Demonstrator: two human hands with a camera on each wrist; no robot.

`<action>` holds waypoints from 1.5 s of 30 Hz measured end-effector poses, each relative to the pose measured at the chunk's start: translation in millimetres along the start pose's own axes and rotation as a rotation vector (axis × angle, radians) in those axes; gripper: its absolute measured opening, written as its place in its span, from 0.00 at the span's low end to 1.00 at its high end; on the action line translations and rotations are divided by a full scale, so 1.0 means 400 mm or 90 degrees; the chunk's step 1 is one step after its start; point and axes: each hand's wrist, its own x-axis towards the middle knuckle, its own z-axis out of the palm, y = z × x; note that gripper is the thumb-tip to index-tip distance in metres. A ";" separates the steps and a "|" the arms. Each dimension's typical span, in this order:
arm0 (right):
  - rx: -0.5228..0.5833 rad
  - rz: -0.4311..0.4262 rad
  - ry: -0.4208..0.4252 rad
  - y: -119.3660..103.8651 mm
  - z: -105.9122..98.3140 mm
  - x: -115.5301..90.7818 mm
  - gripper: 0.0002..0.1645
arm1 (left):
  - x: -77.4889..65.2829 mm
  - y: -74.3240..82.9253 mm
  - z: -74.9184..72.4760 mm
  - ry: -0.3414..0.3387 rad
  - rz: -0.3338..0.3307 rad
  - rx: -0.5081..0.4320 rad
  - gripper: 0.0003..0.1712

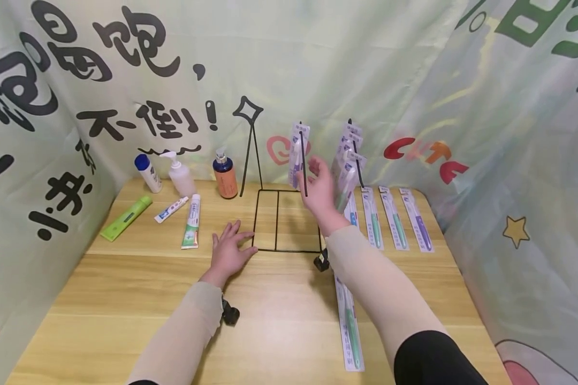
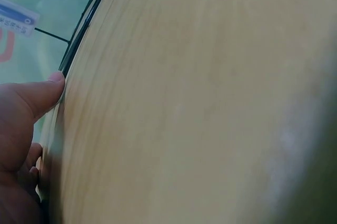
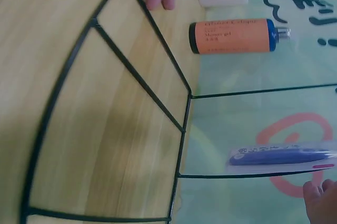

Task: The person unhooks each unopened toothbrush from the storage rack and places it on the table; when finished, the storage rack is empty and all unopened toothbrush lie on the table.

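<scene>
A black wire rack stands on the table, its base flat and its long hooks pointing toward me. My left hand is at the base's front left corner, fingers spread, with the thumb against the wire in the left wrist view. My right hand is raised beside the left hook, where a packaged toothbrush with a purple handle hangs. In the right wrist view its fingertips show just past the hook wire, pinching nothing that I can see. Several more packaged toothbrushes hang to the right of this hand.
Packaged toothbrushes lie at the right, and another lies near the right forearm. At the left stand an orange-labelled shower gel bottle, a pump bottle and a blue-capped bottle. Tubes lie before them. Printed cloth hangs behind.
</scene>
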 end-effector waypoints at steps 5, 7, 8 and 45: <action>0.053 0.032 0.015 0.007 0.013 0.036 0.29 | 0.001 0.001 0.001 -0.003 0.003 0.004 0.28; 0.070 0.045 0.014 0.010 0.017 0.042 0.28 | 0.001 0.001 0.003 -0.007 0.001 0.003 0.28; 0.071 0.051 0.014 0.013 0.020 0.045 0.28 | 0.000 0.001 0.003 -0.009 -0.001 0.002 0.28; 0.043 0.028 0.078 0.030 0.018 -0.014 0.13 | -0.006 0.005 0.001 0.004 0.000 0.003 0.28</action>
